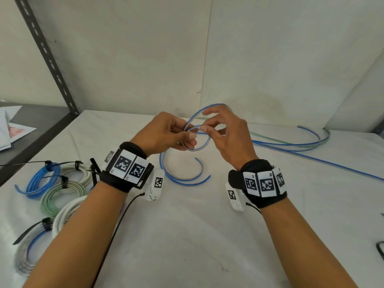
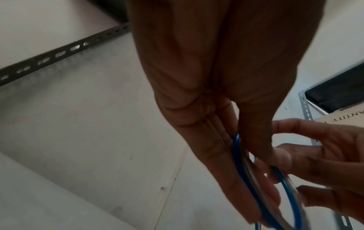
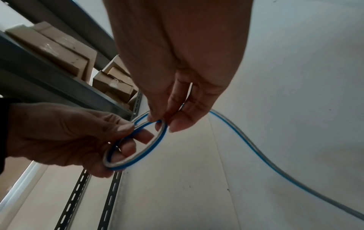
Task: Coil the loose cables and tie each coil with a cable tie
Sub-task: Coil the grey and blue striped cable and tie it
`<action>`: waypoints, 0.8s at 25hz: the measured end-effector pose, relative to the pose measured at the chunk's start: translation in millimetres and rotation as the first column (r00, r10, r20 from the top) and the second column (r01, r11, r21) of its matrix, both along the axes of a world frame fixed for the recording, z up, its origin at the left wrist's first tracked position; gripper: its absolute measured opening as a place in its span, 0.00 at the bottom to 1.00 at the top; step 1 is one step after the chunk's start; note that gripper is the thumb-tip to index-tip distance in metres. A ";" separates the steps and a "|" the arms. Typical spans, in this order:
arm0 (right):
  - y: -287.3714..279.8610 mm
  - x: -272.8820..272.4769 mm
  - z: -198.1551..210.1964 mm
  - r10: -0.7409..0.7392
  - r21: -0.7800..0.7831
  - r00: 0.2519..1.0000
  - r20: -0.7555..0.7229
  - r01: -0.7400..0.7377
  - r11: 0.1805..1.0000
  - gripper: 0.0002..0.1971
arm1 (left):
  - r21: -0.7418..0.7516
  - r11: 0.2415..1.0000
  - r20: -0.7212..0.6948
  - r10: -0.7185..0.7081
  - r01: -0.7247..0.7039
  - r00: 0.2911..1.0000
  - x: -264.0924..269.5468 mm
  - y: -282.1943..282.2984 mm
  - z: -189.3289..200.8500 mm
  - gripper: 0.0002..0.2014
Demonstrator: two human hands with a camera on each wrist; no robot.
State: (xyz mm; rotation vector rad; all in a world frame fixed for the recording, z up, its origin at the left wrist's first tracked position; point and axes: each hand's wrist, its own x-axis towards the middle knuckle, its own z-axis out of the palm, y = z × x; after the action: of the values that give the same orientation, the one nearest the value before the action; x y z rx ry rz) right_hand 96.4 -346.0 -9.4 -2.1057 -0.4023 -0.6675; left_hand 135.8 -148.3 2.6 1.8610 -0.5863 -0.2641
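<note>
A flat blue-and-clear cable (image 1: 205,143) is bent into one small loop in the air between both hands, above the white table (image 1: 187,235). My left hand (image 1: 187,138) grips the loop's left side, thumb on top and fingers curled beneath. My right hand (image 1: 207,126) pinches the top right of the loop between thumb and fingertips. The right wrist view shows the loop (image 3: 149,147), my right hand (image 3: 163,119) on it, the left hand (image 3: 69,133) and the cable's tail (image 3: 256,154) running away. In the left wrist view, the cable (image 2: 291,194) passes under the left hand's fingers (image 2: 246,171).
Several tied coils (image 1: 41,179) (image 1: 62,196) with black ties lie at the left, spare black ties (image 1: 94,169) beside them. Curved cable pieces (image 1: 182,179) lie under my hands. Long loose cables (image 1: 301,145) stretch across the right. A slotted shelf upright (image 1: 47,57) stands back left.
</note>
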 end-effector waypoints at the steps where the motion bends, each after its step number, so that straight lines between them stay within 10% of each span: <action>1: 0.9 -3.1 1.4 0.004 0.004 1.000 0.002 -0.004 1.000 0.22 | 0.024 1.000 0.003 0.000 0.000 1.000 -0.2 0.6 1.3 0.11; 14: 5.2 4.3 -10.9 -0.220 -0.234 0.936 0.275 0.287 0.929 0.07 | 0.086 0.984 0.229 0.133 -0.157 0.964 -6.3 -3.0 9.4 0.08; 20: 2.5 3.8 -0.4 -0.107 0.110 0.988 0.113 0.094 0.989 0.04 | -0.044 0.988 0.135 0.153 -0.149 0.979 -5.9 -1.6 12.7 0.09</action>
State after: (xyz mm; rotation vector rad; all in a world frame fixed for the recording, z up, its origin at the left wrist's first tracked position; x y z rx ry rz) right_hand 100.2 -343.5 -9.8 -2.0031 -0.3210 -0.8579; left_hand 129.8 -149.9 15.3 1.8908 -0.5362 -0.0249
